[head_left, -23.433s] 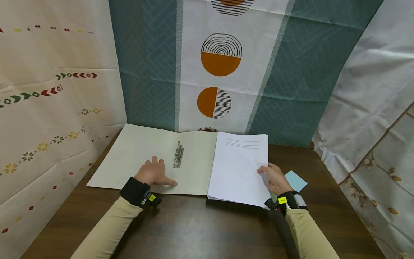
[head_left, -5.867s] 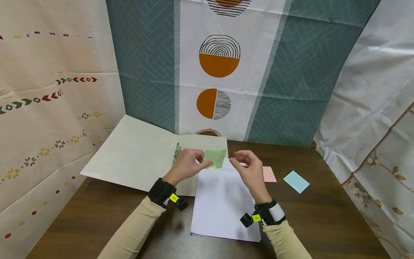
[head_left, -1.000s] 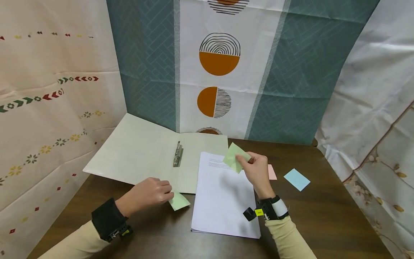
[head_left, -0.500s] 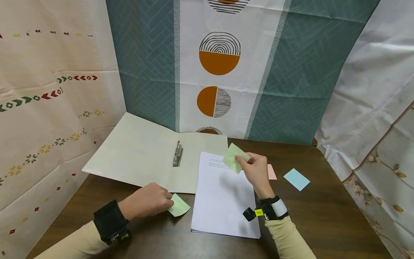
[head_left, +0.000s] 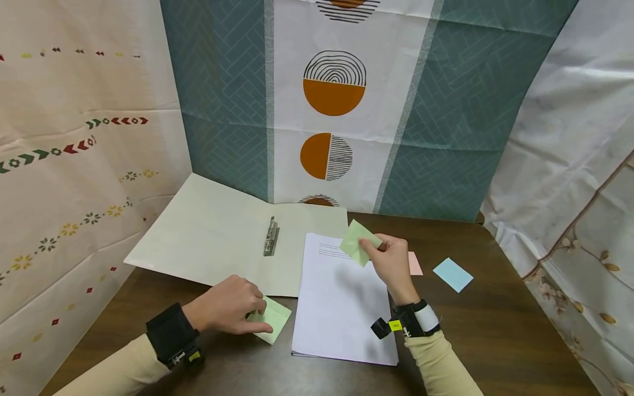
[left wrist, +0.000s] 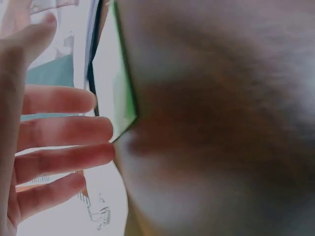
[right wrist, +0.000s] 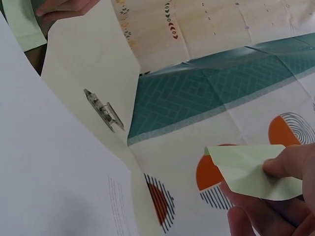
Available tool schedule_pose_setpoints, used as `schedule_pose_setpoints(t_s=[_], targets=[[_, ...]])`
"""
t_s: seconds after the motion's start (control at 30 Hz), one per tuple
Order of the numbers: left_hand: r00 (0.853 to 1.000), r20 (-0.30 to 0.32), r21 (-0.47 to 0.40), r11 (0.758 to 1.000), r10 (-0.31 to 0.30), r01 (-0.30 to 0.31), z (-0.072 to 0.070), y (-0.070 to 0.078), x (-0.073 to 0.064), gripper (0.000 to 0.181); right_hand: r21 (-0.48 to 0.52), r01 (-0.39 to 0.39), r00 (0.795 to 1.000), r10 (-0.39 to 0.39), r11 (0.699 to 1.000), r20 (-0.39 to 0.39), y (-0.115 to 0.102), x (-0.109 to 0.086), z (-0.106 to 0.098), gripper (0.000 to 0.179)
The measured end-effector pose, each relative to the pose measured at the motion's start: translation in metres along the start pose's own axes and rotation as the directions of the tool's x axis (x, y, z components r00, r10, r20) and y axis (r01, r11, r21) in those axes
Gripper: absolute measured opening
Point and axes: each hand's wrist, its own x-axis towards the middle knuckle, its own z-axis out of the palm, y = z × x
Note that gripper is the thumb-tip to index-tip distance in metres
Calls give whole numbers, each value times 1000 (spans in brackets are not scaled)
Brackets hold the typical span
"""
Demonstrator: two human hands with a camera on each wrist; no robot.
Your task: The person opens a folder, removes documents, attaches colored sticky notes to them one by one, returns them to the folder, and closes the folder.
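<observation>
Between thumb and fingers my right hand [head_left: 393, 264] pinches a light green sticky note [head_left: 358, 242], held above the top of a stack of white paper [head_left: 344, 319]. The right wrist view shows that note [right wrist: 253, 172] bent, with the thumb on its face. My left hand [head_left: 230, 308] is over another green sticky note [head_left: 277, 318] on the table, left of the paper; whether that one is a pad I cannot tell. In the left wrist view the left fingers [left wrist: 69, 130] are extended, thumb apart. Part of the lower note is hidden under the hand.
An open cream folder [head_left: 213, 236] with a metal clip [head_left: 271, 237] lies at the back left, partly under the paper. Right of the paper are a pink note [head_left: 415, 264], partly hidden by the right hand, and a blue note [head_left: 453, 274]. Curtains surround the brown table [head_left: 495, 330].
The left hand has let go of the lower green note, spreading its thumb and fingers; the note lies flatter. The right hand keeps its note nearly still. Earlier, the paper moved off the folder toward me.
</observation>
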Motion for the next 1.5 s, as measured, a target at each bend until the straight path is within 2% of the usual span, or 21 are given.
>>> schedule_pose_setpoints(t_s=[0.13,0.27,0.37,0.47,0.6,0.7,0.8,0.9,1.13,1.3,1.37,1.4,1.43,1.5], targets=[[992,-116,-45,998,-49,45,-3,-4,12,35,-1,7,1000,-7,1000,2,-1,0,0,21],[970,-211,-45,992,-121,114,-10,-9,32,29,-6,34,999,-34,999,4,-1,-1,-1,20],[942,-278,-88,981,-189,171,-16,-13,49,28,-12,68,998,-68,998,5,-1,-2,-1,19],[902,-335,-171,959,-271,225,-21,-16,66,27,-30,98,995,-98,995,9,-1,-2,0,17],[852,-382,-293,922,-357,255,-24,-18,89,26,-47,126,992,-126,991,15,1,-2,0,16],[828,-393,-360,895,-400,262,-25,-18,104,27,-50,148,989,-148,988,11,1,-3,0,16],[811,-394,-399,876,-432,273,-24,-19,115,26,-54,174,985,-174,983,11,2,-3,0,15],[805,-394,-400,871,-444,285,-22,-20,120,27,-57,205,979,-205,977,14,2,-3,0,14],[821,-385,-286,900,-422,329,-20,-18,124,25,-98,260,966,-260,961,12,2,-2,0,9],[821,-379,-265,900,-427,346,-17,-14,127,23,-126,305,952,-306,944,8,3,-4,3,6],[821,-380,-279,899,-427,338,-16,-13,129,24,-192,369,927,-374,909,9,4,-6,5,4],[822,-381,-287,899,-424,331,-16,-12,130,24,-246,414,906,-424,876,13,4,-7,6,5],[823,-380,-295,898,-423,326,-15,-12,131,26,-303,456,881,-473,836,22,5,-8,7,6],[823,-376,-315,894,-425,318,-13,-11,132,30,-417,538,819,-572,733,50,6,-11,10,12]])
